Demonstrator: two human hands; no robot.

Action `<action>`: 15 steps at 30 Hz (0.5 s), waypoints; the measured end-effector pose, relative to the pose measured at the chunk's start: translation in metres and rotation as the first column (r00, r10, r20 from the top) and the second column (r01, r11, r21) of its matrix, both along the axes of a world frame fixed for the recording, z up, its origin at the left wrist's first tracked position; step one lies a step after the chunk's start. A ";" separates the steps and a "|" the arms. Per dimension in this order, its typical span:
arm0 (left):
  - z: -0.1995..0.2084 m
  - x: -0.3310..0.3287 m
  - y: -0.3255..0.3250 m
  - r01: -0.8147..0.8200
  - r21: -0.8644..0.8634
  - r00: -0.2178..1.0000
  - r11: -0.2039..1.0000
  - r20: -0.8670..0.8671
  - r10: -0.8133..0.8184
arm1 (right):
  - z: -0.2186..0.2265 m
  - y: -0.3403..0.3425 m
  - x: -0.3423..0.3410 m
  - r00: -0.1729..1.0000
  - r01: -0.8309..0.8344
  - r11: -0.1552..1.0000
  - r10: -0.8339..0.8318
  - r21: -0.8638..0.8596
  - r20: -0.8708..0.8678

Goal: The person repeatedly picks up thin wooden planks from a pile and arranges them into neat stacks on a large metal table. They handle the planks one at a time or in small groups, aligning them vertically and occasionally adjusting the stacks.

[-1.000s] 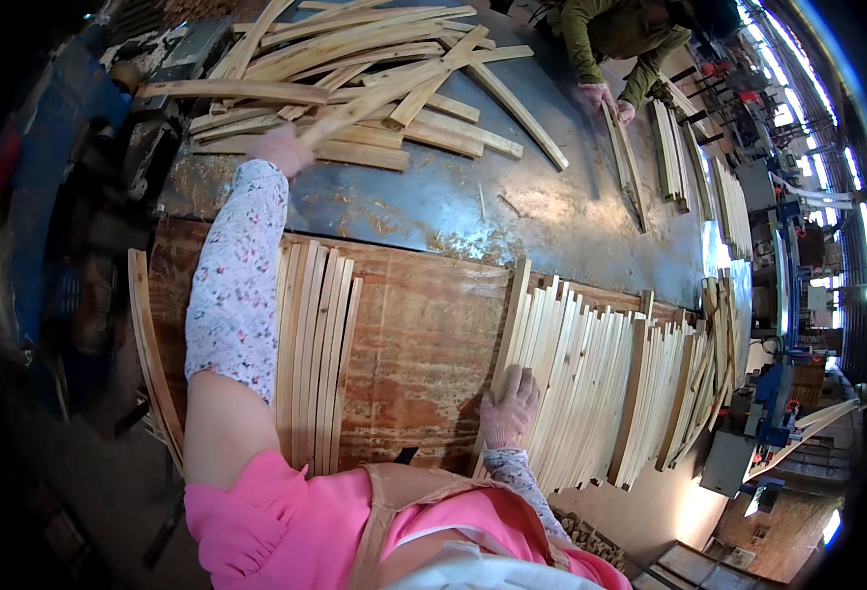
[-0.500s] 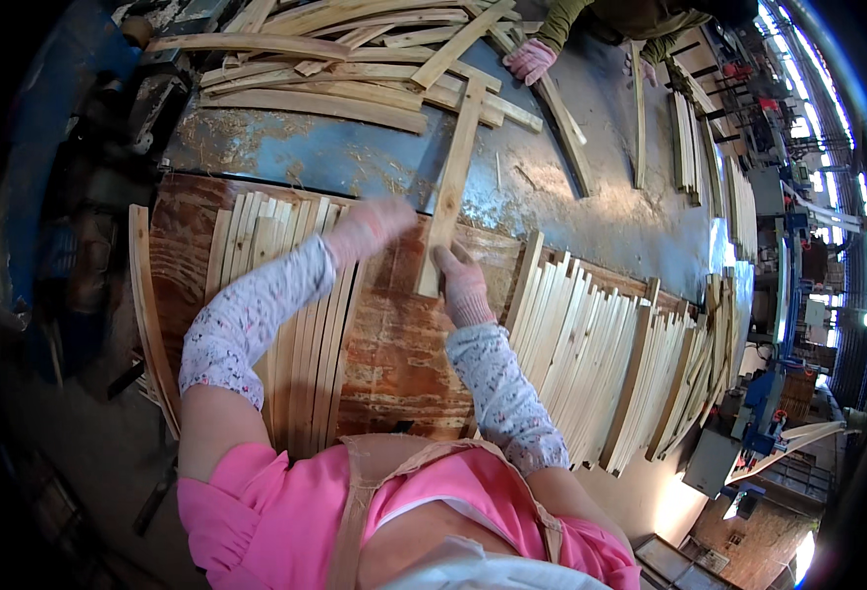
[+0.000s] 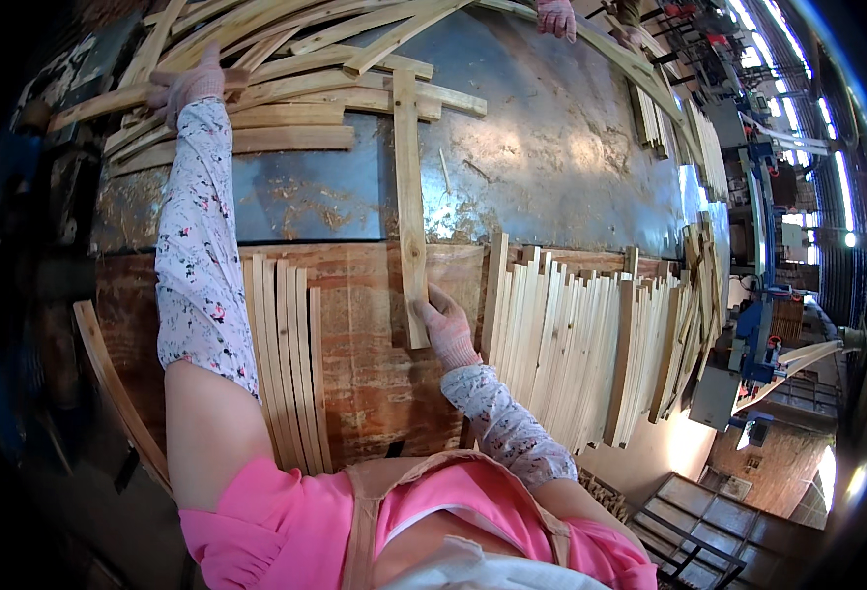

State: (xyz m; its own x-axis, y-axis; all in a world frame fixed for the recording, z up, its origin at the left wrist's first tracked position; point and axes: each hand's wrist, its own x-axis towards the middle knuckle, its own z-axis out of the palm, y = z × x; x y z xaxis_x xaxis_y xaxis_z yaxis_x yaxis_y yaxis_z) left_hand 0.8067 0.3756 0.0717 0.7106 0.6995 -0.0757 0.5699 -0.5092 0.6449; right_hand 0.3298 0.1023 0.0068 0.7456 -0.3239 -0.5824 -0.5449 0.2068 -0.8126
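We have our two hands well apart. Our right hand (image 3: 446,324) is clamped on the near end of a flat wooden strip (image 3: 409,197), which runs away from us over the brown board (image 3: 370,393) and the metal table (image 3: 301,192), its far end at the pile of loose strips (image 3: 286,116). Our left hand (image 3: 196,87) reaches out to that pile and lies over a long strip (image 3: 99,105) at its left side; we cannot tell whether the fingers are closed around it. Between us and the metal, a short row of strips (image 3: 284,364) stands left of the bare board, and a longer, paler row (image 3: 561,334) stands right. A co-worker's gloved hand (image 3: 556,18) shows at the top edge.
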 end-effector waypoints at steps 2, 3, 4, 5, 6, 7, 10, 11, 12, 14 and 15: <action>-0.005 0.010 -0.006 -0.045 -0.009 0.997 0.999 -0.055 0.045 | -0.011 -0.002 -0.004 1.000 0.010 1.000 -0.010 0.006 0.024; -0.012 0.010 -0.003 -0.053 0.006 0.995 0.999 -0.084 0.053 | -0.013 -0.002 -0.006 0.999 -0.002 1.000 0.002 0.010 0.037; -0.019 0.010 0.000 -0.064 0.020 0.992 0.998 -0.112 0.066 | -0.014 -0.003 -0.009 0.999 0.012 1.000 -0.012 -0.007 0.047; -0.026 0.014 0.000 -0.091 0.050 0.992 0.995 -0.080 0.095 | -0.016 -0.001 -0.010 0.998 0.013 1.000 -0.012 -0.014 0.059; -0.019 0.004 -0.005 -0.108 -0.044 0.993 0.993 -0.057 0.106 | -0.017 0.001 -0.012 0.997 0.021 1.000 -0.019 -0.018 0.072; -0.019 -0.003 -0.003 -0.104 -0.140 0.994 0.985 -0.026 0.102 | -0.017 0.000 -0.013 0.998 0.025 1.000 -0.025 -0.014 0.051; -0.067 -0.018 0.036 -0.034 -0.331 0.937 0.943 0.317 0.145 | -0.020 0.004 -0.010 0.997 -0.003 1.000 0.002 0.016 0.075; -0.066 -0.036 0.037 0.070 -0.365 0.905 0.929 0.415 0.094 | -0.023 0.005 -0.010 0.995 0.005 1.000 -0.005 0.000 0.102; -0.056 -0.070 0.014 0.199 -0.445 0.903 0.873 0.429 0.012 | -0.028 0.001 -0.013 0.996 0.011 1.000 -0.012 0.010 0.093; -0.026 -0.144 -0.012 0.397 -0.445 0.866 0.803 0.471 -0.168 | -0.033 -0.008 -0.015 0.996 0.013 1.000 -0.015 0.027 0.091; -0.017 -0.181 -0.020 0.485 -0.368 0.828 0.793 0.486 -0.280 | -0.033 -0.012 -0.015 0.996 0.013 0.999 -0.018 0.051 0.091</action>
